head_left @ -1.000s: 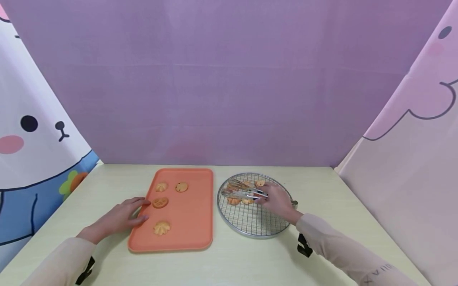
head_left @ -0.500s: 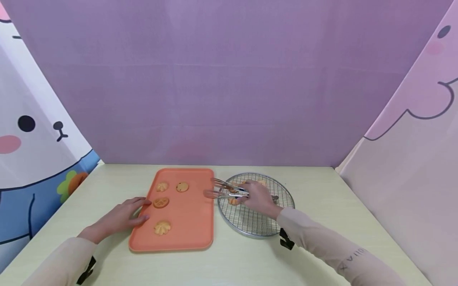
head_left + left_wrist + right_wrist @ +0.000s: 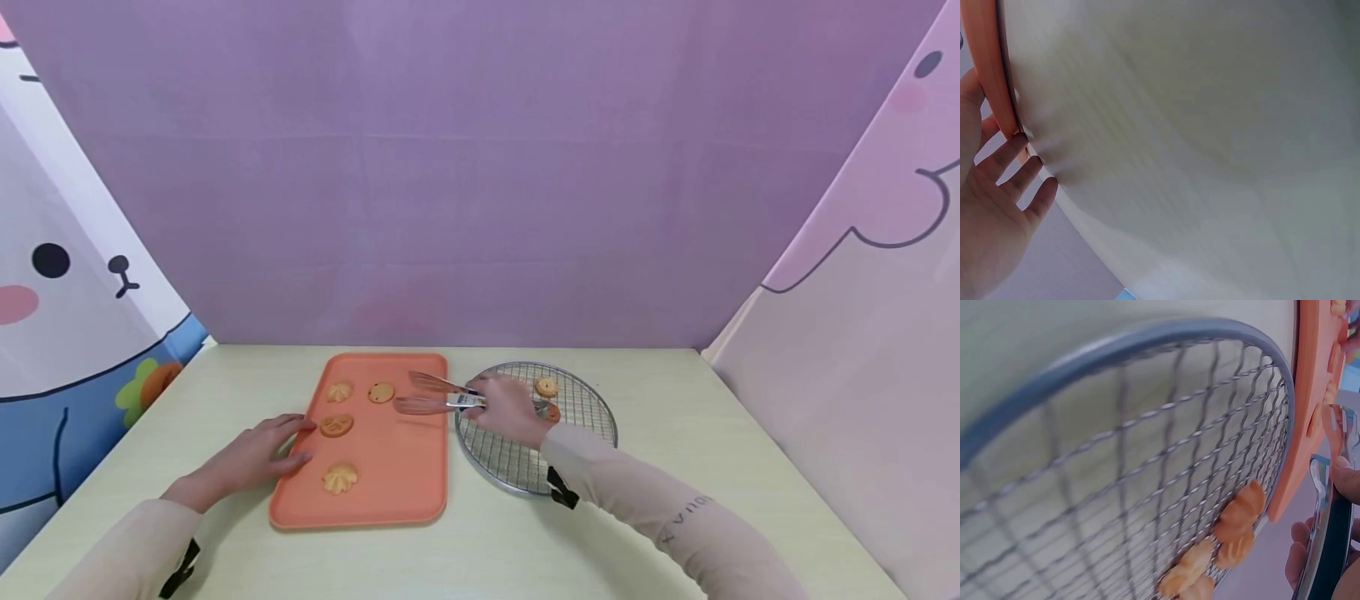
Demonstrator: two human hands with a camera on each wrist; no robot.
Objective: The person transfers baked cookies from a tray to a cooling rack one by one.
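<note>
The left hand [image 3: 251, 454], thumb and fingers apart, reaches over the pale wood-look worktop [image 3: 450, 554] to touch the left rim of the rectangular orange tray [image 3: 397, 467], presumably to keep it from sliding. Just to the tray's right sits the round grey wire rack [image 3: 502, 462]. Above the rack's left side, the right hand [image 3: 508, 408] is clamped on slim silver metal tongs [image 3: 459, 401], their tips spread over the tray's right part, likely so that fingers need not touch food. Smallest are the cookies: four golden-brown cookies [image 3: 340, 478] lie in the tray, the round speckled one just beside the tips, leaving little room there. Other fluted brown cookies [image 3: 1239, 512] lie on the rack, partly covered in the head view by the right hand.
</note>
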